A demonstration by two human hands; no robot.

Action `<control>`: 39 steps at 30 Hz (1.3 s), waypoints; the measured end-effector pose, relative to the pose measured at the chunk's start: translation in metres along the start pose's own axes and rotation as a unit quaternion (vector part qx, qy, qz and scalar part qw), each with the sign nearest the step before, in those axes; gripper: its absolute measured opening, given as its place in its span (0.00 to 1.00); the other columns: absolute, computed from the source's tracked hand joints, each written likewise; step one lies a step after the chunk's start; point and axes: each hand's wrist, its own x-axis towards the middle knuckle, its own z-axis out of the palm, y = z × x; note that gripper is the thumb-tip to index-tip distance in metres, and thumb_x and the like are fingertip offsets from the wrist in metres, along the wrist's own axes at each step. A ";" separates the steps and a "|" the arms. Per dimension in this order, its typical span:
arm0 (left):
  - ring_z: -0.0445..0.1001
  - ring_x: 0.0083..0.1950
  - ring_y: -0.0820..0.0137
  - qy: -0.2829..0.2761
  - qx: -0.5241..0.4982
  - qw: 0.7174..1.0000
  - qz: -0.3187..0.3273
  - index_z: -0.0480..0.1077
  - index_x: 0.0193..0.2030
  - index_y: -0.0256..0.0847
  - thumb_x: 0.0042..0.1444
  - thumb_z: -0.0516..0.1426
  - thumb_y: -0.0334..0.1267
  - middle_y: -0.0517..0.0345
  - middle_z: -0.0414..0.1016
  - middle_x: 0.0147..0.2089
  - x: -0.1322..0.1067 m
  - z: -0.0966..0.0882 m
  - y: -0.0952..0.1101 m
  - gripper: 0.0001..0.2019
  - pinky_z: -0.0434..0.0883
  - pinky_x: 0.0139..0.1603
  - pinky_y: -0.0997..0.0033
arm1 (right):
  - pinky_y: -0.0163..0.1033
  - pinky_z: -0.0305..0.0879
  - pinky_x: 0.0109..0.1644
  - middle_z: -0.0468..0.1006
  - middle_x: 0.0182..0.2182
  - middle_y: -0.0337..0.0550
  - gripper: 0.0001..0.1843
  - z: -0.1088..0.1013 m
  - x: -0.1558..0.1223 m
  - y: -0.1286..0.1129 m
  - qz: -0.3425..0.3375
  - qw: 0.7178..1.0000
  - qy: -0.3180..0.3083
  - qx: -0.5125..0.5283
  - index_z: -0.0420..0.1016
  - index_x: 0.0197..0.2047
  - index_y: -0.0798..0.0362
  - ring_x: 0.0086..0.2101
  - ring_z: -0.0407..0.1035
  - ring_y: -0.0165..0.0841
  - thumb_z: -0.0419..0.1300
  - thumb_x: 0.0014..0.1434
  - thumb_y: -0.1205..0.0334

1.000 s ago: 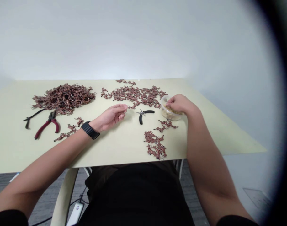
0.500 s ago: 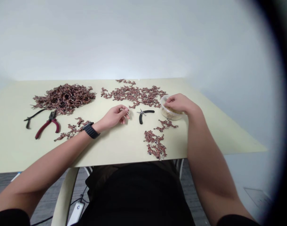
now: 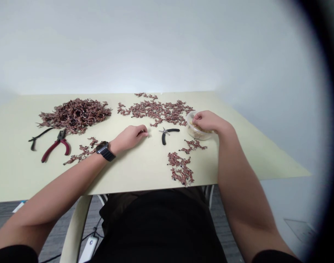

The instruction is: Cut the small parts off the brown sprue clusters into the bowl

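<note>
My left hand rests on the pale table, knuckles up and fingers curled round a small brown piece that barely shows. A black watch sits on that wrist. My right hand is over a clear plastic bowl of tiny golden parts, its fingertips pinched together inside the rim. What they pinch is hidden. Small black-handled pliers lie between my two hands.
A big heap of brown pieces lies at the back left and a spread layer of them behind the pliers. Smaller groups lie near the front edge and by my left wrist. Red-handled pliers and black pliers lie at the left.
My left hand drew back from the spread pieces with a small piece, rolled palm down and curled shut on the table. My right hand stayed at the bowl.
</note>
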 end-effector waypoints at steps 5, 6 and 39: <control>0.72 0.34 0.62 0.022 -0.085 0.996 -0.004 0.83 0.39 0.45 0.62 0.65 0.41 0.50 0.81 0.34 0.002 -0.003 -0.001 0.05 0.60 0.37 0.69 | 0.40 0.59 0.31 0.78 0.29 0.47 0.06 -0.002 -0.003 -0.004 0.009 1.000 0.008 0.026 0.79 0.34 0.53 0.28 0.66 0.35 0.64 0.56 0.60; 0.71 0.34 0.62 0.026 -0.095 0.995 -0.011 0.83 0.38 0.45 0.60 0.66 0.40 0.50 0.80 0.34 0.002 -0.004 -0.001 0.04 0.60 0.37 0.69 | 0.41 0.59 0.31 0.79 0.30 0.48 0.08 -0.002 -0.003 -0.005 0.012 0.999 0.018 0.035 0.79 0.34 0.53 0.28 0.66 0.35 0.64 0.57 0.58; 0.61 0.20 0.81 0.004 -0.591 0.786 -0.181 0.72 0.38 0.36 0.67 0.63 0.47 0.60 0.74 0.30 0.000 0.002 0.045 0.15 0.55 0.22 0.76 | 0.41 0.61 0.39 0.80 0.32 0.40 0.09 0.067 -0.069 -0.132 -0.311 0.924 0.134 0.175 0.76 0.44 0.49 0.29 0.67 0.33 0.56 0.72 0.56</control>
